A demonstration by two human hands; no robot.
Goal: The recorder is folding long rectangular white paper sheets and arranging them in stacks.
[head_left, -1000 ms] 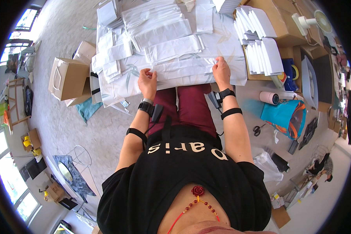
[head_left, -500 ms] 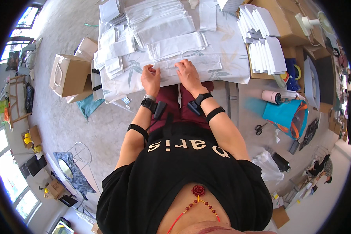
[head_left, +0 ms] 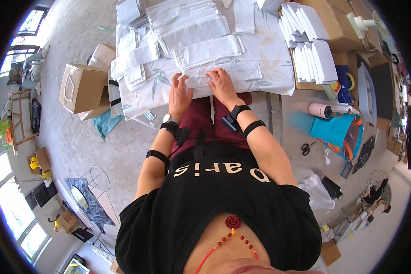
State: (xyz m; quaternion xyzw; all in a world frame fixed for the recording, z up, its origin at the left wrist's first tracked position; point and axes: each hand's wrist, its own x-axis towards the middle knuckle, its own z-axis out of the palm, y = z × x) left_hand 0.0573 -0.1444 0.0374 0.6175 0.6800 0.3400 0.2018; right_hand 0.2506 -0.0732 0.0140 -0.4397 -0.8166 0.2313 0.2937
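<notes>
My left hand [head_left: 180, 94] and my right hand [head_left: 221, 83] press side by side on a folded white plastic-wrapped packet [head_left: 223, 73] at the near edge of a table covered by a white leaf-patterned cloth [head_left: 269, 59]. The fingers of both hands lie flat on the packet, close together. Beyond it lie more flat white packets [head_left: 208, 49] in rows, and a larger pile [head_left: 182, 18] at the far side. Both wrists carry black bands.
Stacks of white folded items [head_left: 308, 43] rest on a cardboard box at the right. A brown cardboard box [head_left: 80, 86] stands on the floor at the left. A tape roll [head_left: 321, 110], scissors [head_left: 307, 147] and a teal bag [head_left: 340, 132] lie on the floor at the right.
My right hand has swept leftward along the packet from its far right end until it sits next to my left hand, which stayed roughly in place.
</notes>
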